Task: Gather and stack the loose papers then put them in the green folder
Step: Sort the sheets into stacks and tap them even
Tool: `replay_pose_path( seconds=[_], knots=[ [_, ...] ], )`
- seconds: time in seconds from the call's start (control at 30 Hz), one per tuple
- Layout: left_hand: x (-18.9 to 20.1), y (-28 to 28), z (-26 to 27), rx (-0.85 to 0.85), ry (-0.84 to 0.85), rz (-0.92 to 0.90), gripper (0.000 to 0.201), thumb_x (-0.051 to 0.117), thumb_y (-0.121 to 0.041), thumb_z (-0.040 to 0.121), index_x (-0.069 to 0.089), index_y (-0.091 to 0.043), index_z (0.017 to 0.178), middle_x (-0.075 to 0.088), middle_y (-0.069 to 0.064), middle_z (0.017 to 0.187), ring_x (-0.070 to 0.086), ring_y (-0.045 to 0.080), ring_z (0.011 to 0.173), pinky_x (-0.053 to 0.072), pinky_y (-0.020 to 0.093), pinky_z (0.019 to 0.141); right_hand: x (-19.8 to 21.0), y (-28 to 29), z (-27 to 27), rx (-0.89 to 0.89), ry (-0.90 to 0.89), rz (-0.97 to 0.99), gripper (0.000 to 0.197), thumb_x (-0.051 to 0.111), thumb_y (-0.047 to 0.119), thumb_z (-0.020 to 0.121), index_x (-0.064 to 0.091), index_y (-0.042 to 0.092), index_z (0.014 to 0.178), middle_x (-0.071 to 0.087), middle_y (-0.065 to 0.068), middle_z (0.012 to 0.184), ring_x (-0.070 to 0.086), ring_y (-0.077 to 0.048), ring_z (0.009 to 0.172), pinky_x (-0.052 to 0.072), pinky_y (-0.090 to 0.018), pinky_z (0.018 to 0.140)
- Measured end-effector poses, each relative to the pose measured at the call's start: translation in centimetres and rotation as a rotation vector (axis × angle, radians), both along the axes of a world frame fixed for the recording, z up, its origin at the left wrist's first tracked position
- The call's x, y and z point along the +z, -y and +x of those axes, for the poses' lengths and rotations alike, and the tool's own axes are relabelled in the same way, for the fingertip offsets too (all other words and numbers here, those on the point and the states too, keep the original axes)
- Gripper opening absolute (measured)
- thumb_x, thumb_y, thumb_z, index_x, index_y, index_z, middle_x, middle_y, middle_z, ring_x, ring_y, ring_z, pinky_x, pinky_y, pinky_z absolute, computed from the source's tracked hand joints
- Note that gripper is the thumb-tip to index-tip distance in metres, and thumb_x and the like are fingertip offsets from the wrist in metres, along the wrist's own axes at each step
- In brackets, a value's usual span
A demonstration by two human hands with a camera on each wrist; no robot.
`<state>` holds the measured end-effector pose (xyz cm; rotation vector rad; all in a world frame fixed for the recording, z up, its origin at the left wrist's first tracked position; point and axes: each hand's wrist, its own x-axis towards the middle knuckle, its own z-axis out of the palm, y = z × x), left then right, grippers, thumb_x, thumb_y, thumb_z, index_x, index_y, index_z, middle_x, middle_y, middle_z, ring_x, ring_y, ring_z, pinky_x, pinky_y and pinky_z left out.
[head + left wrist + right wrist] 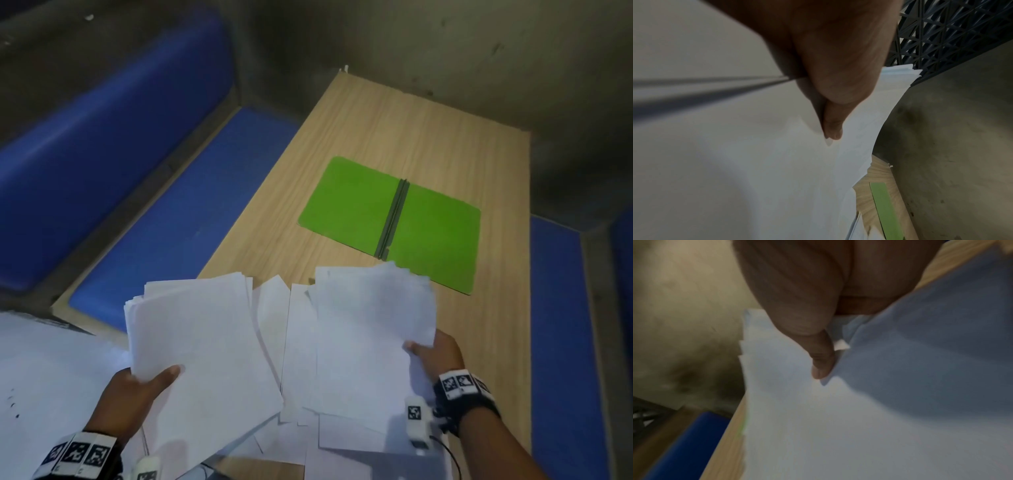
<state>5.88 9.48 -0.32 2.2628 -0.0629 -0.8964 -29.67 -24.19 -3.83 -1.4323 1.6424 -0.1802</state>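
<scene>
Far left: blue padded bench [144, 192] along the wooden table [394, 137].

Left hand [137, 394] gripping a bundle of white sheets, the left stack [202, 342], thumb [833, 128] pressed on top, fingers underneath; stack lifted off the table and fanned unevenly at its far edge.

Between the two bundles: loose papers [291, 342] lying flat on the table, overlapping, partly hidden beneath both stacks.

Right hand [436, 356] pinching the right stack [370, 335] at its right edge, thumb [821, 363] on top, remaining fingers hidden under the paper; sheet edges staggered.

Beyond the right stack, further back on the table: green folder [390, 219], opened flat, dark spine down the middle, near corner just overlapped by the right stack's far edge.

Far right: another blue seat [561, 342] beside the table.
</scene>
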Motion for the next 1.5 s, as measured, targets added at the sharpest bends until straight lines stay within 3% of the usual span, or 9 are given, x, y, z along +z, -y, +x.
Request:
replay_pose_path(
  seconds=[0.27,0.4,0.53,0.7,1.03,1.13,1.23,1.43,1.5],
  knots=[
    [-0.6,0.3,-0.3,-0.022,0.004,0.022,0.032,0.081,-0.031,0.080,0.070,-0.003,0.087,0.073,0.013,0.079,0.067,0.031,0.075,0.047,0.034,0.060,-2.7,-1.5,8.8,0.052,-0.407,0.033,0.079,0.088,0.029,0.061,0.046,0.007,0.123,0.046,-0.017,0.127,0.053,-0.039,0.115,0.051,-0.041,0.085],
    [-0.9,0.4,-0.4,-0.024,0.006,0.034,0.030,0.081,-0.030,0.080,0.069,-0.003,0.085,0.072,0.010,0.074,0.066,0.028,0.071,0.047,0.033,0.059,-3.8,-2.7,10.4,-0.026,-0.316,0.021,0.049,0.074,0.006,0.073,0.048,0.002,0.115,0.060,-0.018,0.114,0.062,-0.033,0.096,0.055,-0.036,0.082],
    [-0.6,0.4,-0.2,-0.018,-0.002,0.023,0.028,0.081,-0.028,0.080,0.070,-0.003,0.084,0.072,0.010,0.073,0.066,0.027,0.070,0.045,0.032,0.058,-3.9,-1.7,9.6,0.020,-0.244,0.106,0.011,0.073,0.005,0.075,0.063,0.005,0.069,0.072,-0.017,0.094,0.060,-0.025,0.065,0.058,-0.032,0.073],
    [-0.2,0.2,1.1,0.043,-0.041,0.012,0.032,0.082,-0.033,0.078,0.071,-0.003,0.084,0.074,0.015,0.078,0.068,0.034,0.077,0.055,0.043,0.073,-0.8,-0.8,7.8,0.049,0.033,0.097,0.036,0.075,0.007,0.079,0.066,0.001,0.113,0.070,-0.010,0.107,0.064,-0.024,0.092,0.047,-0.028,0.082],
    [2.4,0.8,2.2,0.297,-0.045,-0.253,0.037,0.079,-0.016,0.082,0.065,-0.006,0.115,0.069,0.014,0.101,0.065,0.029,0.088,0.054,0.035,0.080,5.5,-0.6,1.9,-0.565,0.235,-0.024,0.053,0.069,0.018,0.087,0.050,-0.007,0.130,0.058,-0.021,0.127,0.058,-0.033,0.114,0.040,-0.030,0.088],
    [3.2,2.8,-0.3,0.272,-0.079,-0.320,0.024,0.072,-0.006,0.087,0.064,-0.003,0.110,0.069,0.012,0.092,0.062,0.022,0.077,0.055,0.023,0.056,4.6,-3.3,1.0,-0.694,0.199,0.118,0.053,0.063,0.032,0.091,0.054,-0.009,0.124,0.062,-0.026,0.114,0.062,-0.031,0.081,0.043,-0.029,0.070],
    [0.8,4.5,-3.1,0.139,-0.151,-0.290,0.019,0.076,-0.007,0.084,0.071,-0.004,0.102,0.077,0.010,0.093,0.070,0.023,0.086,0.053,0.032,0.076,3.9,-6.3,1.0,-0.783,0.205,0.290,0.053,0.059,0.037,0.092,0.057,-0.006,0.122,0.059,-0.018,0.104,0.053,-0.024,0.062,0.036,-0.028,0.052],
    [-4.3,7.1,-7.9,-0.340,0.095,0.069,0.027,0.074,-0.032,0.086,0.075,-0.006,0.093,0.074,0.010,0.086,0.070,0.031,0.088,0.051,0.034,0.073,4.1,-9.3,0.1,-0.863,0.342,0.338,0.084,0.053,0.057,0.087,0.031,0.000,0.146,0.038,-0.020,0.150,0.045,-0.039,0.131,0.041,-0.037,0.090],
    [-4.9,7.1,-8.0,-0.356,0.128,0.120,0.022,0.068,-0.032,0.089,0.071,-0.011,0.086,0.070,0.008,0.082,0.068,0.032,0.087,0.052,0.033,0.075,4.8,-8.7,-1.6,-0.856,0.432,0.303,0.138,0.058,0.088,0.045,0.023,0.006,0.150,0.028,-0.020,0.155,0.041,-0.034,0.135,0.037,-0.047,0.104]
  ],
)
